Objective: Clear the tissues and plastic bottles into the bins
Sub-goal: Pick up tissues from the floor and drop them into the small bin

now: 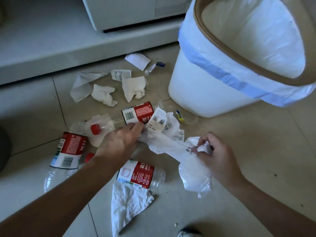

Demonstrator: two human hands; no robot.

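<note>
A thin plastic wrapper [168, 144] is pinched at one end by the left hand [119, 141] and bunched in the curled fingers of the right hand [217, 156], probably so it's gathered for one toss. Tissues [104, 94] and bottles [138, 112] are scattered at 10 o'clock; the lined bin [201, 93] is parked at 1 o'clock.

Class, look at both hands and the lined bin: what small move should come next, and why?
Probably lift both hands toward the white bin. The right hand already has a grip on crumpled clear plastic, and the left hand pinches the thin white wrapper stretched between them. The bin stands open just beyond, lined with a bag, while bottles and tissues lie on the floor.
</note>
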